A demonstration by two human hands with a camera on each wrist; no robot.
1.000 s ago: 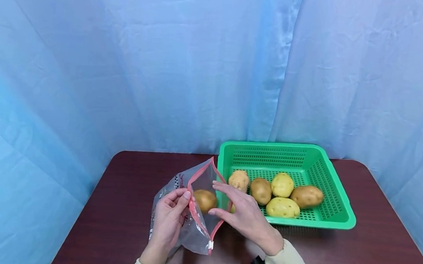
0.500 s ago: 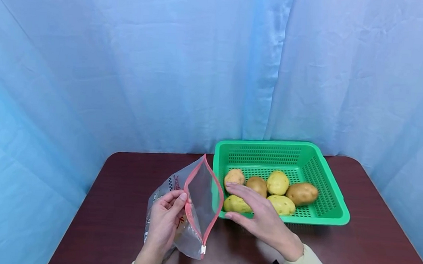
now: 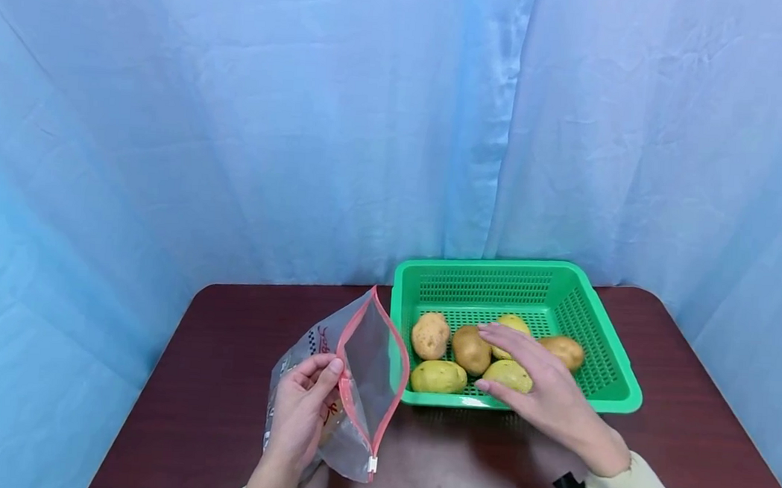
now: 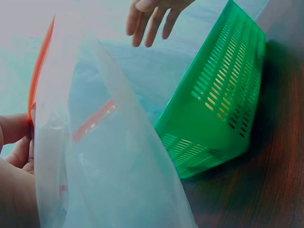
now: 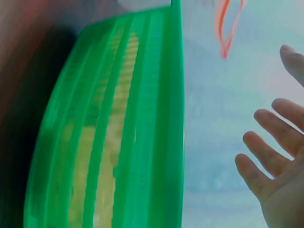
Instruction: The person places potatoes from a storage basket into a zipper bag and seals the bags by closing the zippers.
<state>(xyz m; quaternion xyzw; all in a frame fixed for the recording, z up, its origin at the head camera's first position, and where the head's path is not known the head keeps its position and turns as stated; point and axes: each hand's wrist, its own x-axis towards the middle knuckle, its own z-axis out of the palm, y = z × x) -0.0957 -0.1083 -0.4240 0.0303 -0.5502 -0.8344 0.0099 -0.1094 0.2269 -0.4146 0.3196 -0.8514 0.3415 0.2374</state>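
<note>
My left hand (image 3: 300,414) pinches one side of the red-rimmed mouth of a clear slider zip bag (image 3: 358,451), whose opening gapes toward the basket. A white slider (image 3: 372,464) sits at the near end of the zip. Through the printed side of the bag a brownish shape shows faintly behind my fingers. My right hand (image 3: 550,392), holding nothing, hovers with fingers spread over the near rim of the green basket (image 3: 624,396). Beneath its fingers lie a yellow potato (image 3: 509,374) and a second yellow potato (image 3: 512,322), both partly covered.
Also in the basket are a pale potato (image 3: 430,336), a brown potato (image 3: 470,351), a yellow potato (image 3: 438,377) and another brown potato (image 3: 564,352). The basket stands at the back right of the dark red table (image 3: 221,383). Blue curtains (image 3: 345,122) hang behind and beside it.
My right hand has withdrawn from the bag's mouth and moved right, over the basket. A brown potato visible inside the mouth earlier is now lower in the bag. My left hand keeps its pinch.
</note>
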